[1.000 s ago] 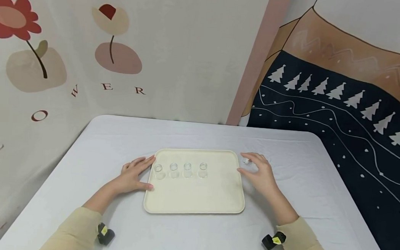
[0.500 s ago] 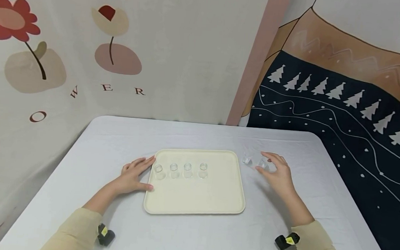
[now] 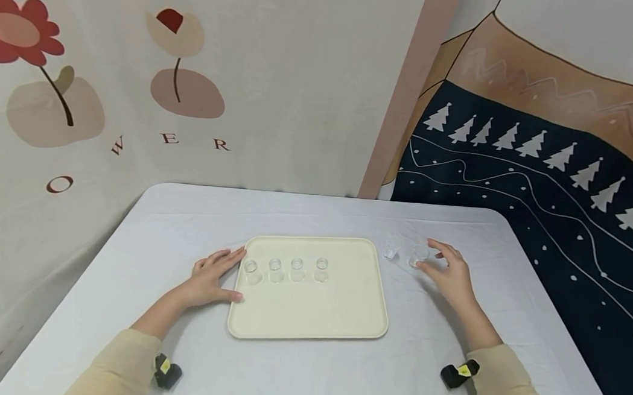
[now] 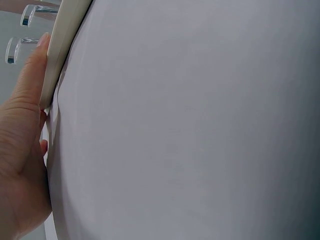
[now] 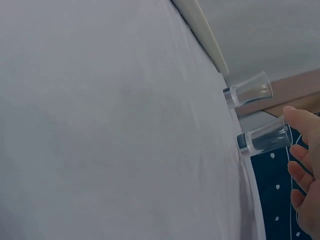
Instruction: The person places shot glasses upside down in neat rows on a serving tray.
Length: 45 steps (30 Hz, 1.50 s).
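Observation:
Several small clear shot glasses [image 3: 297,270] stand in a row on the cream tray [image 3: 309,318], upside down with their thick bases up. My left hand [image 3: 208,281] rests against the tray's left side, fingers extended, thumb on the rim [image 4: 62,50]. Right of the tray, two more shot glasses stand upright on the table: one nearer the tray [image 5: 252,90], the other shot glass [image 5: 267,137] beside my right hand [image 3: 450,278]. That hand's thumb and forefinger are spread near this glass's rim, with its other fingers loosely bent; whether the thumb touches it is unclear.
A white cloth covers the table [image 3: 305,378], whose back edge meets a hanging curtain [image 3: 290,99] printed with flowers. A dark patterned cloth [image 3: 564,237] hangs at the right. Small black cameras [image 3: 167,371] sit on both wrists.
My right hand has moved right from the first glass to the second, then drawn slightly right with its fingers spreading from that glass. The left hand and tray have stayed put.

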Each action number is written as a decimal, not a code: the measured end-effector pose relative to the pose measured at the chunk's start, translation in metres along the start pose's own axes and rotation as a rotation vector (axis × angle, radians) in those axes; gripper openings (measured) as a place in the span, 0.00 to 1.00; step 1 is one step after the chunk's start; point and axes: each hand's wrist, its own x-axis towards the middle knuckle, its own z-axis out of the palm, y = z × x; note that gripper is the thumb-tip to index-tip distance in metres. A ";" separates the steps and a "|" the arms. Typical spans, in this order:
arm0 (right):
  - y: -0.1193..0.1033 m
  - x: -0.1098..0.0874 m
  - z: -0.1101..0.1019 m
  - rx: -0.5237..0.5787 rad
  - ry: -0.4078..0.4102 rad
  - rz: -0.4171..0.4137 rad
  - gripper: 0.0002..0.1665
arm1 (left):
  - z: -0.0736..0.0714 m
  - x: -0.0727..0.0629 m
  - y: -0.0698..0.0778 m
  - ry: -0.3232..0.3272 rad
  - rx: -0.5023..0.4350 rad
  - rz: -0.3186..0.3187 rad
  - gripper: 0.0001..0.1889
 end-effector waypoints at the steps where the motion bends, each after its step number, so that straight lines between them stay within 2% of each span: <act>1: 0.002 0.000 0.000 0.001 -0.007 0.011 0.33 | 0.000 0.000 0.000 0.000 0.000 0.000 0.57; 10: 0.019 0.003 0.006 0.000 -0.063 0.055 0.33 | 0.000 -0.001 0.000 0.003 0.004 -0.007 0.57; 21: 0.026 0.005 0.012 -0.010 -0.127 0.163 0.34 | 0.001 -0.001 0.000 0.003 0.007 -0.002 0.57; 28: 0.027 0.006 0.015 -0.031 -0.148 0.161 0.31 | 0.001 0.000 0.001 0.002 0.014 -0.008 0.57; 34: 0.030 0.006 0.018 -0.030 -0.135 0.149 0.25 | 0.001 0.000 0.000 0.004 0.018 -0.005 0.57; 45: 0.032 0.004 0.018 -0.060 -0.124 0.146 0.22 | 0.002 0.000 0.000 0.009 0.012 -0.004 0.57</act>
